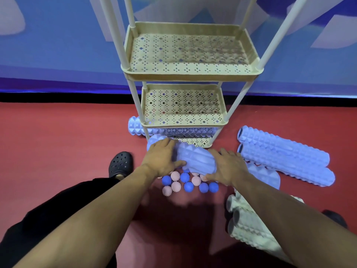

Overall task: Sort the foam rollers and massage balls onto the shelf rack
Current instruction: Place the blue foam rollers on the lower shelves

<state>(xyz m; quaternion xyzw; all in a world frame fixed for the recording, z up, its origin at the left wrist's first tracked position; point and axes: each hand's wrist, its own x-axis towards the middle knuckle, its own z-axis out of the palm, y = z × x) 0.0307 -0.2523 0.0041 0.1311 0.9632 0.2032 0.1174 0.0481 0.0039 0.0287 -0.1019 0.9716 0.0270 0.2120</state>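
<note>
The red floor (58,142) is spread under everything, with a blue patterned wall (58,45) behind the shelf rack (191,74). The rack is stood upright on the floor; its beige perforated trays are seen stacked, the upper two bare. One blue foam roller (135,125) is laid across the rack's bottom tray, its end stuck out past the rack's left post. Two long blue rollers (286,151) are laid side by side, touching, on the floor right of the rack. A bundle of pale grey-green rollers (249,223) is piled nearer the camera than the rack, to its right, partly hidden by the right forearm. Another blue roller (268,176) is partly covered by the right wrist. A black perforated clog (120,163) is seen on the floor left of the rack's base.

A blue held roller (195,158) is gripped in front of the rack's bottom tray, tilted, blocking the tray's front edge. The left hand (162,158) is curled over its left end, thumb underneath. The right hand (226,167) is wrapped on its right end, fingers over the top. Both arms are stretched forward.

Blue massage balls (188,186) and pink massage balls (175,185) are clustered, touching, on the floor below the held roller, in front of the rack.
</note>
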